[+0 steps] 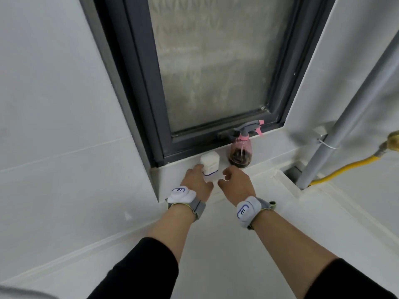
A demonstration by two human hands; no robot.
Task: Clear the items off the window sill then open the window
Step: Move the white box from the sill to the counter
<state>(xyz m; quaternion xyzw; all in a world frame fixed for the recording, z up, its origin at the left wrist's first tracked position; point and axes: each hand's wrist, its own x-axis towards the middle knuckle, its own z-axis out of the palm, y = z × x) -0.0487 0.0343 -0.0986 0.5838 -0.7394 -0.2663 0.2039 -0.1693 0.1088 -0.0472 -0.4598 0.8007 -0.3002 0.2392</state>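
A white container (210,164) with a blue line near its base stands on the pale window sill (272,145), in front of the dark-framed frosted window (216,67), which is closed. Right of it stands a pink spray bottle (241,151) with dark liquid and a grey-pink trigger head. My left hand (197,183) touches the white container's left side, fingers curled against it. My right hand (236,181) is just right of the container and in front of the spray bottle, fingers spread, holding nothing.
A grey vertical pipe (336,130) and a yellow hose (345,169) run down at the right, past the sill's end. White tiled walls flank the window on both sides. A white ledge (226,244) lies below my forearms.
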